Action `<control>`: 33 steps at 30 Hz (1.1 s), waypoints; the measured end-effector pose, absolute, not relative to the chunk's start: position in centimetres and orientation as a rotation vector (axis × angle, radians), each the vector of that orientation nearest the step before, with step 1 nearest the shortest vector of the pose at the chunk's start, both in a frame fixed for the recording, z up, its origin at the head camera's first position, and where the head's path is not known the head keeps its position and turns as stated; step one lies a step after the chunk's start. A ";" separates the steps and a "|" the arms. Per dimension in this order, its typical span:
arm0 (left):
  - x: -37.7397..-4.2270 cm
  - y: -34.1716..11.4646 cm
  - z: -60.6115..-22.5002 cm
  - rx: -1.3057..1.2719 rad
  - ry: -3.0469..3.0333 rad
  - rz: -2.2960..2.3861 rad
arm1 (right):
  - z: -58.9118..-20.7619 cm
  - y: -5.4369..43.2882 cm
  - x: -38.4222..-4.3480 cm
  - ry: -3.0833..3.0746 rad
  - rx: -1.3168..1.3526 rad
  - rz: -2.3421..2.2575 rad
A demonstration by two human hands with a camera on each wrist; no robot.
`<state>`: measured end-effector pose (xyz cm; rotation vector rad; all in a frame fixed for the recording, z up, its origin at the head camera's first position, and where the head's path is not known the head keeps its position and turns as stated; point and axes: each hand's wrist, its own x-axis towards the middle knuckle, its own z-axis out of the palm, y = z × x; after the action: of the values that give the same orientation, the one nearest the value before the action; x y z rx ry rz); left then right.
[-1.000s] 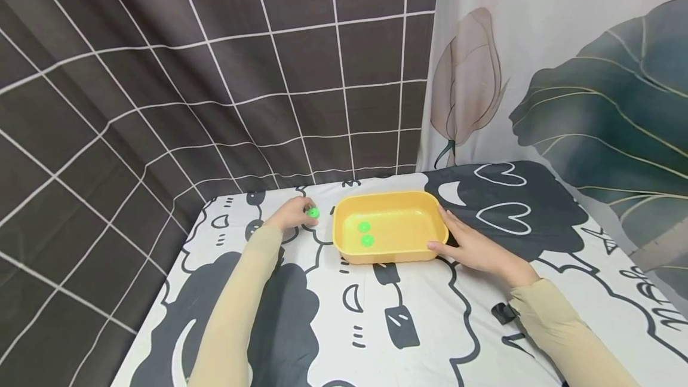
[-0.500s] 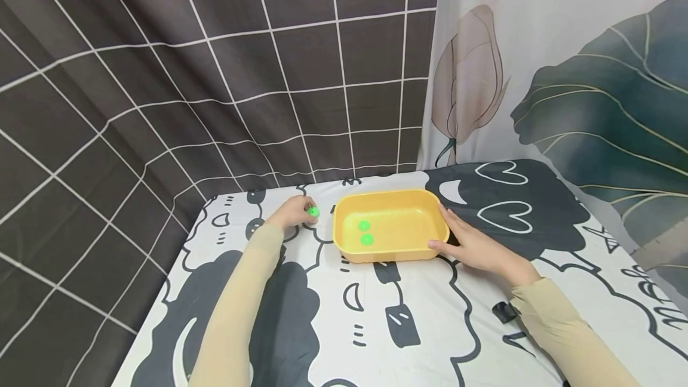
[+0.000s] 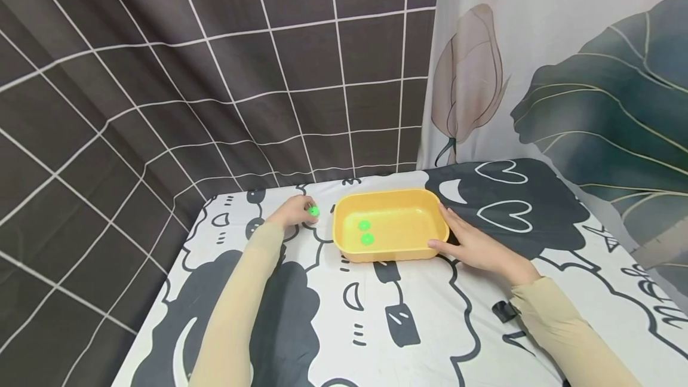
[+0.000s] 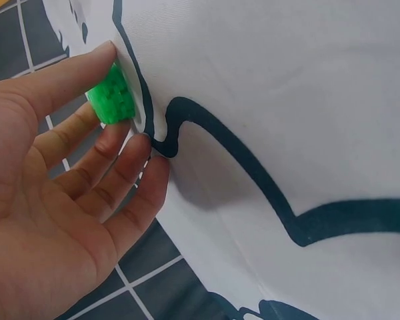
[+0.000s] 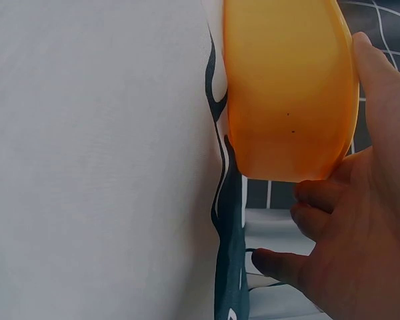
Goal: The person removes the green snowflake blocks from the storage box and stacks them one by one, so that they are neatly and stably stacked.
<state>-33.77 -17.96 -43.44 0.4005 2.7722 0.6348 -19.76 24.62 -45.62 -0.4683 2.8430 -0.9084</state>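
At the far left of the table my left hand [image 3: 292,211] pinches a small green round piece [image 4: 112,97] with a knobby edge between thumb and fingertips. The other fingers of that hand lie loosely bent, tips close to the cloth in the left wrist view. A yellow rectangular tub [image 3: 392,254] with rounded corners stands to its right. Inside the tub, near its left end, lie two green round pieces [image 3: 364,226]. My right hand [image 3: 473,246] holds the tub's right end, thumb at the near corner of the rim and fingers along the outer wall [image 5: 290,87].
A white cloth [image 3: 322,339] with dark cartoon prints covers the table. Behind it hangs a dark curtain [image 3: 269,76] with white grid lines, and a flower-print curtain [image 3: 484,76] at right. A small black object [image 3: 504,312] shows beside the right sleeve.
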 end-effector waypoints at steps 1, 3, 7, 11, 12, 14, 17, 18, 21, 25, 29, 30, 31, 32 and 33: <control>-33.8 -18.0 -43.5 0.401 2.774 0.635 | -45.6 24.6 -19.8 2.844 -0.473 -0.910; -33.8 -18.1 -43.4 0.398 2.775 0.636 | -45.6 24.6 -19.9 2.849 -0.481 -0.913; -33.8 -18.1 -43.1 0.387 2.773 0.642 | -45.6 24.5 -19.9 2.849 -0.480 -0.917; -33.9 -18.2 -43.3 0.387 2.761 0.661 | -45.6 24.5 -19.9 2.848 -0.473 -0.909; -33.9 -18.2 -43.4 0.388 2.758 0.668 | -45.6 24.6 -19.9 2.849 -0.475 -0.907; -34.0 -18.3 -43.6 0.392 2.755 0.675 | -45.6 24.6 -19.9 2.849 -0.476 -0.906; -34.0 -18.4 -43.8 0.382 2.754 0.683 | -45.6 24.7 -19.9 2.849 -0.477 -0.905; -34.1 -18.3 -43.8 0.383 2.754 0.684 | -45.6 24.7 -19.9 2.848 -0.477 -0.906; -34.1 -18.3 -43.8 0.366 2.753 0.695 | -45.5 24.7 -19.9 2.845 -0.473 -0.907; -34.0 -18.2 -43.7 0.355 2.752 0.696 | -45.4 24.6 -19.9 2.841 -0.465 -0.904; -33.9 -18.2 -43.6 0.365 2.753 0.685 | -45.5 24.6 -19.9 2.841 -0.468 -0.901; -33.9 -18.2 -43.6 0.368 2.754 0.683 | -45.5 24.6 -19.9 2.842 -0.469 -0.899; -33.8 -18.2 -43.6 0.369 2.754 0.682 | -45.5 24.6 -19.8 2.841 -0.471 -0.898; -33.8 -18.2 -43.6 0.372 2.755 0.678 | -45.6 24.6 -19.8 2.843 -0.470 -0.897; -33.8 -18.2 -43.6 0.372 2.756 0.677 | -45.6 24.6 -19.8 2.843 -0.471 -0.895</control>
<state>-33.75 -18.20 -43.64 0.3716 2.7564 0.6766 -19.80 24.60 -45.62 -0.4714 2.8433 -0.8954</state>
